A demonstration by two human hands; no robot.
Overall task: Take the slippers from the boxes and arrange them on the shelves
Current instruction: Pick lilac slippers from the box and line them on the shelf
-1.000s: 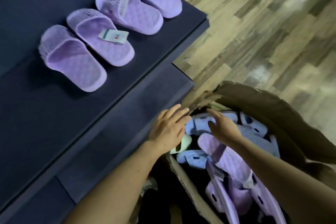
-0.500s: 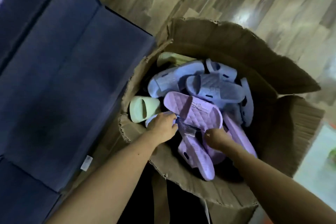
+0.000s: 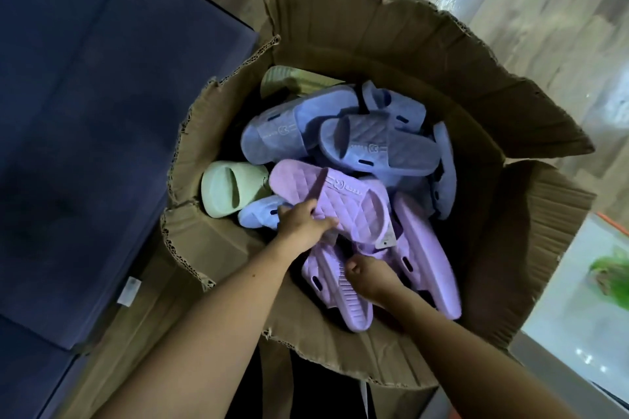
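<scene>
Inside the box (image 3: pixel 442 54), the left hand (image 3: pixel 304 226) curls its fingers over the near edge of the top purple slipper (image 3: pixel 354 211), which lies crosswise just beyond them. The right hand (image 3: pixel 369 277) grips a second purple slipper (image 3: pixel 323 282), lengthwise, directly beneath.

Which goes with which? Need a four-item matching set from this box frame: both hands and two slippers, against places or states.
Column 1
1. left hand
2. right hand
3. pale green slipper
4. top blue slipper

Column 2
A. lies against the left wall of the cardboard box, no hand on it
B. holds the ridged-sole lilac slipper at the near side
C. lies on the far side of the pile, strap up
D. holds the quilted lilac slipper on top of the pile

Pairs: 1-D, 2-B, 3-A, 4-C
</scene>
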